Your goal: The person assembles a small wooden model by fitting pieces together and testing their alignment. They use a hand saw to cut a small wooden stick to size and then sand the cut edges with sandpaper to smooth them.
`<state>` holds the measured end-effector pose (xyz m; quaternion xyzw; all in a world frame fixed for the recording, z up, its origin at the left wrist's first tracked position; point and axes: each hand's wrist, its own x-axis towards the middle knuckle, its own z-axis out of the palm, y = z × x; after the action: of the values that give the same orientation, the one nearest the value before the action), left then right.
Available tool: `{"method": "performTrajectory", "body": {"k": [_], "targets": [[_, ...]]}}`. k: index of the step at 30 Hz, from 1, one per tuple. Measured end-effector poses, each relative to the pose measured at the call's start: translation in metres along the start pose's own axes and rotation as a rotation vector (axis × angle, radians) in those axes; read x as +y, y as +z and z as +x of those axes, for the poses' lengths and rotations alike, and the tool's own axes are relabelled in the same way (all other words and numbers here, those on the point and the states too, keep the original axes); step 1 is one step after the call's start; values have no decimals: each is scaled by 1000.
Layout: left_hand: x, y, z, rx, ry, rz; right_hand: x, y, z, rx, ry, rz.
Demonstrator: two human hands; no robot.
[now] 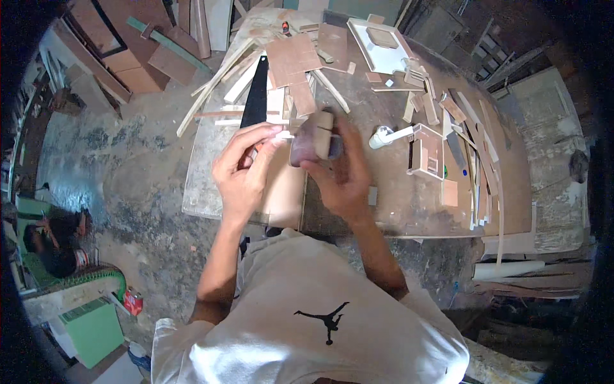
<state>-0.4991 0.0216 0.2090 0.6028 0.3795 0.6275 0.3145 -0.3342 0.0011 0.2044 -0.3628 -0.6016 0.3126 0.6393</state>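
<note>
Over the near edge of the workbench, my left hand pinches a small white strip between thumb and fingertips. My right hand grips a sanding block, tan wood with a reddish-brown face, blurred by motion. The block's face is close against the strip's end; whether they touch I cannot tell. Just beyond my left hand lies a handsaw with a black blade; its handle end is mostly hidden by that hand. A pale wooden board lies beneath both hands.
A white glue bottle lies right of my right hand, beside a small wooden box-like model. Thin wood strips cover the bench's right side. Plywood pieces and offcuts lie at the back, near a white tray-like panel.
</note>
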Motion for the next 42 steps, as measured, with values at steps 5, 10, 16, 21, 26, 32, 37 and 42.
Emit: {"method": "performTrajectory", "body": {"k": [5,10,16,21,26,32,37,42], "targets": [[0,-9,-6,-32,130,-8,-3,0,1,-176,-13,-103],[8,-5,-7,139,68,-26,12,-5,-5,-95,313,629],[8,-3,-17,47,88,10,14,-5,0,-211,209,631],[14,2,-22,84,-11,51,13,-16,-4,-245,100,256],[7,-8,-19,9,154,200,12,-10,8,-364,-21,108],[6,-7,-20,28,193,333,15,-4,9,-371,-46,-28],[6,-7,-14,27,255,345,4,1,13,-331,-82,3],[8,-7,-4,6,254,346,-7,-1,24,-328,-211,-241]]}}
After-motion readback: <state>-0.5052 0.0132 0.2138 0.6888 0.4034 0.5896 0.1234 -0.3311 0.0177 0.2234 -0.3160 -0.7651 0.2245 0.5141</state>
